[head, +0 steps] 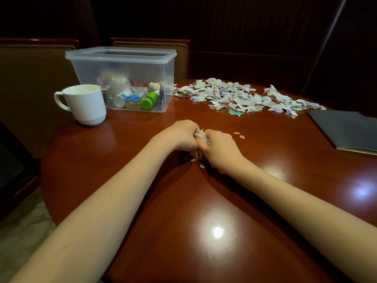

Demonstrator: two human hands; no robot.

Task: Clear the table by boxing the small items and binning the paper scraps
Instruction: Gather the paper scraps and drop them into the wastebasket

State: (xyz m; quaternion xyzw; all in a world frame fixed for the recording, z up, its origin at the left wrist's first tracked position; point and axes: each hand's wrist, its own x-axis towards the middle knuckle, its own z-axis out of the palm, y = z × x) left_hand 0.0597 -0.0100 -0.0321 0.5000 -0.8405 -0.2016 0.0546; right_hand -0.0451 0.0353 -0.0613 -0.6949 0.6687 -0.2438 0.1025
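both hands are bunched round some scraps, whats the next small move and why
Probably squeeze the wad of scraps tighter before lifting it. The left hand and right hand both grip it, yet loose bits lie on the table beneath them, so more may drop. No bin is in view.

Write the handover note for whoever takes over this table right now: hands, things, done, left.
Left hand and right hand together grip a wad of paper scraps at the middle of the table.
Small items lie in the clear box: boxing looks done.
Left: the big scrap pile at the far right, two stray bits beside the right hand, a few loose scraps under the hands. No bin is in view.
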